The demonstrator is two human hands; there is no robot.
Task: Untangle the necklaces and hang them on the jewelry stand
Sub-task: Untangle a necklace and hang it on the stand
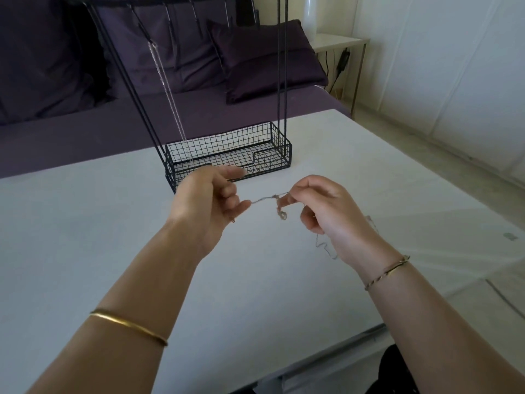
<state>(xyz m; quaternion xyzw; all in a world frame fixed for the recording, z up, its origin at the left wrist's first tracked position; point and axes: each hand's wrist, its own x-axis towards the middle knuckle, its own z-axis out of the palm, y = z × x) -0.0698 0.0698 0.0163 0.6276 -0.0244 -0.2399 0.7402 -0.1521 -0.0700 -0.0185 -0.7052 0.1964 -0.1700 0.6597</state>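
Head view: both hands are raised over the white surface (85, 237) in the middle of the frame, with a thin tangled necklace (265, 198) stretched between them. The left hand (207, 200), just left of centre, pinches one end of the taut stretch between its thumb and a fingertip, the other fingers curled in above. The right hand (329, 214), just right of centre, pinches the chain at its fingertips, where a small knot sits. A short clump of chain (281, 214) dangles below that knot. More of the fine chain trails down under the right hand in a loose squiggle (324, 247) towards the surface; whether it touches cannot be told.

The jewelry stand (227, 150), black wire with a mesh basket base, stands on the surface just behind the hands in the upper middle of the frame; its rods run up out of the top edge. A silver necklace (172, 103) hangs from one of the hooks at the upper left, and its lower end reaches down by the left end of the basket.

A gold bangle (127, 325) circles the left forearm at lower left, and a thin bracelet (386, 271) circles the right wrist. Behind the surface, across the upper left, lies a purple bed (85, 132) with a dark purple pillow (264, 58).
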